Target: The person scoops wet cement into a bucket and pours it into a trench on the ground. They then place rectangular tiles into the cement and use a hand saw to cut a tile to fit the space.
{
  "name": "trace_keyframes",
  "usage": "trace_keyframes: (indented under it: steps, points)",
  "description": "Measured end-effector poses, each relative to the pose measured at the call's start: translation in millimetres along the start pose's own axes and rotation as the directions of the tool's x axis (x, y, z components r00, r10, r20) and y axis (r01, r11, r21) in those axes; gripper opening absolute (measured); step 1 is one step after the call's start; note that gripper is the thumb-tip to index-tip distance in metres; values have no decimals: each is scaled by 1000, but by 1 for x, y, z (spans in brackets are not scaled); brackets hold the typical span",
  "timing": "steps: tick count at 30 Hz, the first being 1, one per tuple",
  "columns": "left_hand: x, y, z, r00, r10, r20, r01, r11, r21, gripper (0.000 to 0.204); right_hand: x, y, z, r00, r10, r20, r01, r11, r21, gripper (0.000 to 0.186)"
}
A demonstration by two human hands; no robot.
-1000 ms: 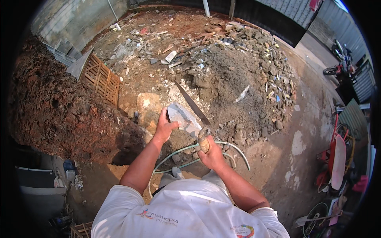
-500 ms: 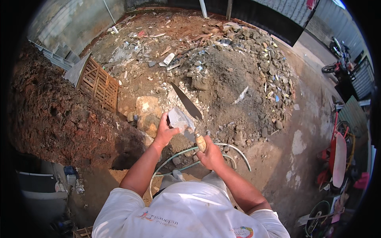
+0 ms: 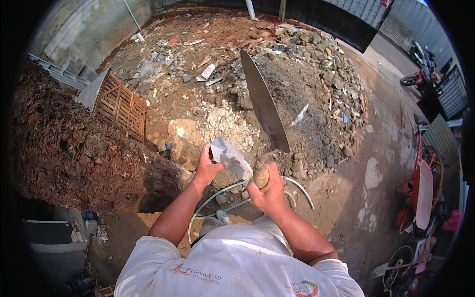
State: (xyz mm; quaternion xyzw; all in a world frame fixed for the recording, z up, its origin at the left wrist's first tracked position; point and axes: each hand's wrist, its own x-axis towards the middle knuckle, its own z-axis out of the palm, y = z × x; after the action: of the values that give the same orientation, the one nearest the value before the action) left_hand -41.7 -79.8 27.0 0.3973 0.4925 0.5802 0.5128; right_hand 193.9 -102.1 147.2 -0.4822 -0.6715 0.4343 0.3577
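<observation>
My left hand (image 3: 208, 171) is closed round the left end of a grey, angular block (image 3: 230, 157), its thumb lying on the near face. What the block is made of I cannot tell for sure; it looks like a broken piece of brick or stone. In my right hand (image 3: 267, 190) is a trowel (image 3: 263, 101), gripped by its wooden handle. The long steel blade points up and away, raised to the right of the block. Blade and block are apart, while the handle is close to the block's right end.
Beyond my hands lies a mound of soil and rubble (image 3: 292, 84). A green hose (image 3: 217, 197) loops on the ground by my feet. To the left stand a slatted wooden crate (image 3: 118, 106) and a rough reddish-brown mass (image 3: 84, 153). A red wheelbarrow (image 3: 423, 193) is at the right.
The trowel has swung up and to the right, away from the block, and its blade now looks larger. My right hand has shifted slightly right; my left hand holds the block almost unmoved.
</observation>
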Motion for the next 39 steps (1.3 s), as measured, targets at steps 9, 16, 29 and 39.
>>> trace_keyframes:
  steps: [9, 16, 29, 39]
  points:
    - [4, 3, 2, 999, -39, 23, 39, 999, -2, 69, -18, 19, 3, 979, 112, 168, -105, 993, -47, 44]
    - [11, -5, 16, 999, -11, -44, 11, 1000, -7, 66, -19, 68, 18, 962, 181, 206, -157, 979, -127, 43]
    - [7, -2, 16, 999, -46, -1, 46, 998, -31, 69, -20, 34, -1, 966, 212, 151, -192, 972, -135, 44]
    - [15, 3, 13, 997, 40, 60, -41, 999, 16, 71, -13, 29, -9, 974, 194, 120, -178, 975, -137, 36]
